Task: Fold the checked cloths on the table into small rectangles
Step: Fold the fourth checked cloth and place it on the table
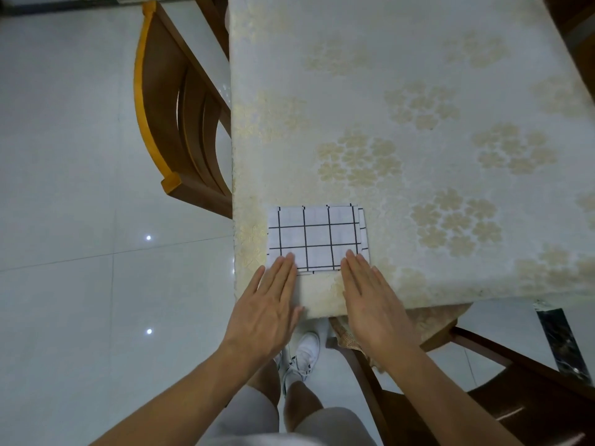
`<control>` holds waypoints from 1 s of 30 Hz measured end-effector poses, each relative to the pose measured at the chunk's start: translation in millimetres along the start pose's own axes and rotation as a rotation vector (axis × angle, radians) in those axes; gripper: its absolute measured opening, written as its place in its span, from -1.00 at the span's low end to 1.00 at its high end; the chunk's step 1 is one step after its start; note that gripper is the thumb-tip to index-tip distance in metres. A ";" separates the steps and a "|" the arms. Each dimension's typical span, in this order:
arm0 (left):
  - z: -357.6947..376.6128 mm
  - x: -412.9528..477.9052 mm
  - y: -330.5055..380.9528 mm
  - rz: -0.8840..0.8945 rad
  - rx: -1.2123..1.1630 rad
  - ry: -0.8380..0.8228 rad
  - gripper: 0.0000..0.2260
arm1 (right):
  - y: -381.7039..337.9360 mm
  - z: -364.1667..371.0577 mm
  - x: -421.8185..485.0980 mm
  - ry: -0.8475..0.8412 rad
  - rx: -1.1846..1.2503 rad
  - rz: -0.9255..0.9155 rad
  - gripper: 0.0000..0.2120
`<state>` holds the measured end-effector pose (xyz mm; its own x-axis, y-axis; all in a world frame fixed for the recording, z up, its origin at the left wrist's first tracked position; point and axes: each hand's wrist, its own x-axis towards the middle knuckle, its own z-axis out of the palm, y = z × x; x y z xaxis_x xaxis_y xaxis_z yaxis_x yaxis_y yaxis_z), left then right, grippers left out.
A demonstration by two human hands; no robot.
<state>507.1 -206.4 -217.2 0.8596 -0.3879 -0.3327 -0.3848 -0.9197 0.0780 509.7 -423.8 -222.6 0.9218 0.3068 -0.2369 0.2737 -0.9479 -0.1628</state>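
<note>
A white cloth with black checks (317, 235) lies folded into a small rectangle near the table's front left corner; the edges of lower layers stick out along its right side. My left hand (269, 304) lies flat, its straight fingertips resting on the cloth's near left corner. My right hand (373, 300) is flat too, fingertips on the near right corner. Both palms lie over the table's front edge. No other checked cloth shows.
The table (418, 91) wears a cream cloth with gold flowers. A wooden chair (174, 117) stands at its left side, another chair (483, 381) at the front right. Pale shiny floor tiles (64, 188) spread to the left; my legs and white shoes show below.
</note>
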 end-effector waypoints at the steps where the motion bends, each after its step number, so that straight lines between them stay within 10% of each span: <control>1: 1.6 0.2 0.8 -0.006 -0.003 -0.010 -0.39 | -0.6 2.4 0.6 -0.005 -0.001 0.002 -0.27; 30: -15.3 35.3 -14.3 -0.141 -0.072 -0.044 -0.23 | 25.0 -15.0 29.3 0.069 -0.014 0.088 -0.39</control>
<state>548.1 -207.9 -215.7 0.8871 -0.2528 -0.3861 -0.2348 -0.9675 0.0939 547.8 -439.7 -219.3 0.9589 0.2167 -0.1831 0.1948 -0.9721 -0.1306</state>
